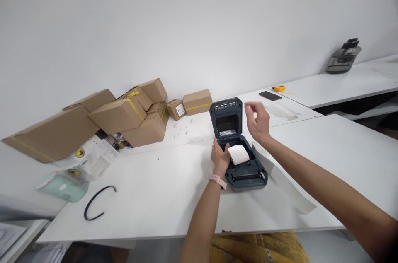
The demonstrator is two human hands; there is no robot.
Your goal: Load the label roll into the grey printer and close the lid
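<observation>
An open label printer (248, 172), dark blue-grey, lies on the white table in front of me with its lid (226, 117) tilted up and back. Inside the printer sits a white paper roll (239, 154). My left hand (220, 157) grips the printer's left side, its thumb close to the roll; its other fingers are partly hidden. Raised in the air right of the lid is my right hand (258, 122), fingers curled and slightly blurred, apart from the printer. Whether anything is pinched there does not show. A long white paper strip (287, 180) lies right of the printer.
Cardboard boxes (124, 114) are piled at the back left. A black curved band (88, 205) and a mint-green pouch (65, 186) lie at left. Farther back are a phone (270, 95), a yellow tape measure (279, 88) and a dark translucent bottle (343, 58).
</observation>
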